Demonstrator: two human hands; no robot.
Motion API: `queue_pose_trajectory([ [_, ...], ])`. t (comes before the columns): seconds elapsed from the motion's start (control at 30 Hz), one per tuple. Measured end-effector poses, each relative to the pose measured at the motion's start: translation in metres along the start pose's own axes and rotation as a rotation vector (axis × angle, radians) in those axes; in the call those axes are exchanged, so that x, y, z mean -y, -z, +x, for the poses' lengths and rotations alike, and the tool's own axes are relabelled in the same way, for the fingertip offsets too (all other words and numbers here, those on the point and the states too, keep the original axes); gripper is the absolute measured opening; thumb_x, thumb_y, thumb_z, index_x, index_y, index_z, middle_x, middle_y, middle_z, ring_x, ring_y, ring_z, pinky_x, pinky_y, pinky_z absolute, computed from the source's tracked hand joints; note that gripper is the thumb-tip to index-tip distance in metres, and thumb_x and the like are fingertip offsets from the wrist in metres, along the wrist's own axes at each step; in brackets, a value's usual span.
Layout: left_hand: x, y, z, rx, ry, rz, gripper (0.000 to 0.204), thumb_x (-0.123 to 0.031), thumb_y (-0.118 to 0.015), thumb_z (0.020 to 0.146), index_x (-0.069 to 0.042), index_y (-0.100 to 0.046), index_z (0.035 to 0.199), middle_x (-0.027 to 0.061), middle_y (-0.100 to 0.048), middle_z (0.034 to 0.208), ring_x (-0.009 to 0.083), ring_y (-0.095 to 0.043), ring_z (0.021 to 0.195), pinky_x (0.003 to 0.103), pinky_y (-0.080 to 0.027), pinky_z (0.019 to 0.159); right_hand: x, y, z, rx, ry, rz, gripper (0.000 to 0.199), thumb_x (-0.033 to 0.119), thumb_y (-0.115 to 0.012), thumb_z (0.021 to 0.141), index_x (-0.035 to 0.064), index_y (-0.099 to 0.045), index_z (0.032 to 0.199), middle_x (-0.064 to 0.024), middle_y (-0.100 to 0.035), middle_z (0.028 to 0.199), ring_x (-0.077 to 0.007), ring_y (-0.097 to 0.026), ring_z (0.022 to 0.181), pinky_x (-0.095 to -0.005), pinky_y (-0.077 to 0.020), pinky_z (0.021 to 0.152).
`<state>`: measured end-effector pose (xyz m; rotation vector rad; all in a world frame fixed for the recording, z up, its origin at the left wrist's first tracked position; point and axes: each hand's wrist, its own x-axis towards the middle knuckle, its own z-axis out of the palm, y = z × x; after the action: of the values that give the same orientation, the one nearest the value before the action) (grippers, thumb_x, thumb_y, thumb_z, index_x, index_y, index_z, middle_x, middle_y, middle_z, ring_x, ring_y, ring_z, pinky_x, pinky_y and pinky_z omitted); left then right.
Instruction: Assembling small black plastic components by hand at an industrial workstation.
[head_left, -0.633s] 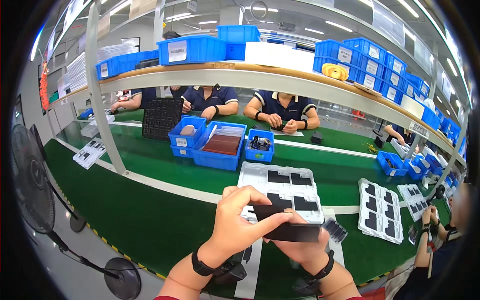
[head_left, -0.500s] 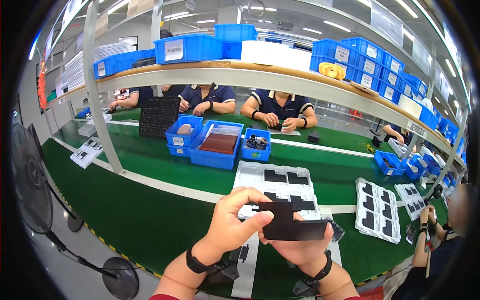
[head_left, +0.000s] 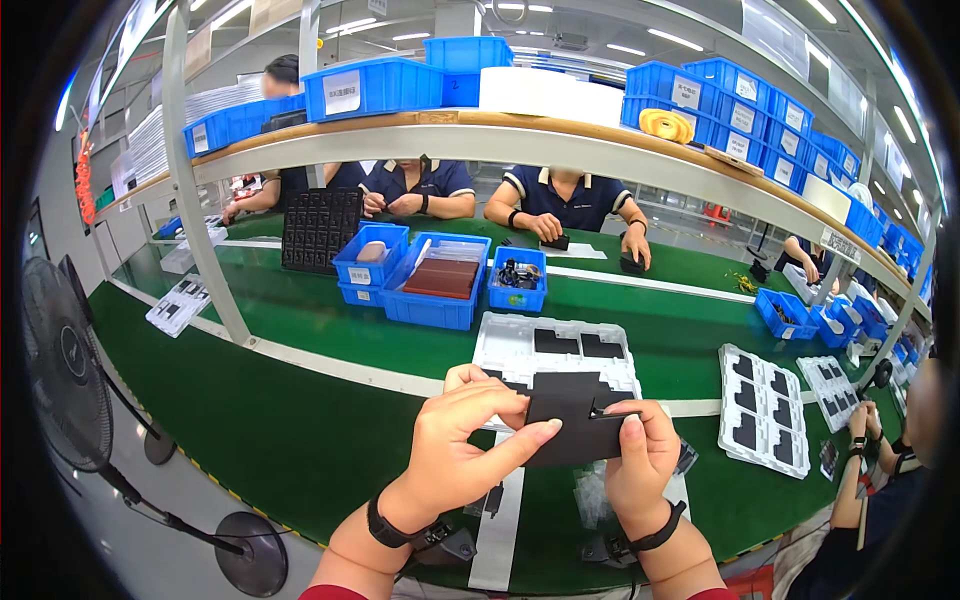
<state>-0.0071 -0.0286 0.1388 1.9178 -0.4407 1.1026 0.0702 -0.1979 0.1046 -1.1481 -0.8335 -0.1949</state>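
Two hands on one flat black piece: left hand (head_left: 478,440) pinching its near edge, right hand (head_left: 640,462) gripping the other side, lifted just above the white tray (head_left: 510,345). Two black pieces sitting in tray pockets beyond; remaining pockets apparently unfilled.

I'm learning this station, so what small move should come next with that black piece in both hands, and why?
Probably lower the black piece toward the white tray just behind it. Both the left hand and right hand pinch it above the belt, and the tray shows bare space beside two dark parts.
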Motion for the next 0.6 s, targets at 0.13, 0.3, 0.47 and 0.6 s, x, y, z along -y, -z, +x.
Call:
queue_pose_trajectory([
  [0.13,0.026,0.0,0.003,-0.038,-0.018,-0.321,0.069,-0.027,-0.083,0.057,-0.002,-0.052,0.114,0.0129,-0.057,0.11,0.0216,-0.052,0.098,0.035,-0.036,0.089,0.0,-0.014,-0.001,0.041,-0.529,0.587,0.022,0.018,-0.044,0.095,-0.0008,-0.053,0.1,-0.0075,-0.059,0.087,-0.014,-0.059,0.076,-0.0265,-0.0482,0.068],
  [0.3,0.035,-0.015,-0.003,0.236,0.088,-0.832,0.083,-0.007,-0.08,0.062,-0.002,-0.031,0.13,0.0134,-0.064,0.085,0.0203,-0.06,0.087,0.037,-0.039,0.083,-0.041,-0.025,-0.02,0.646,-0.811,1.464,0.033,0.03,-0.039,0.096,0.0012,-0.054,0.102,-0.0061,-0.058,0.082,-0.0165,-0.055,0.07,-0.0337,-0.0452,0.068],
  [0.47,0.011,-0.007,0.0,0.132,0.24,-0.646,0.065,0.001,-0.074,0.068,-0.001,-0.043,0.125,0.0035,-0.061,0.079,0.01,-0.054,0.078,0.027,-0.04,0.081,-0.028,-0.014,0.002,0.264,-0.176,-0.024,0.047,0.033,-0.029,0.097,-0.0049,-0.057,0.103,-0.0129,-0.061,0.091,-0.0199,-0.056,0.079,-0.0305,-0.0429,0.078],
  [0.6,0.002,-0.008,0.0,0.07,0.275,-0.271,0.048,-0.005,-0.073,0.07,-0.004,-0.055,0.115,0.0016,-0.06,0.074,0.0075,-0.054,0.071,0.023,-0.041,0.075,-0.005,0.005,0.011,0.261,0.194,0.046,0.035,0.024,-0.045,0.093,-0.007,-0.059,0.096,-0.0163,-0.064,0.088,-0.0208,-0.061,0.08,-0.0308,-0.0475,0.074],
])
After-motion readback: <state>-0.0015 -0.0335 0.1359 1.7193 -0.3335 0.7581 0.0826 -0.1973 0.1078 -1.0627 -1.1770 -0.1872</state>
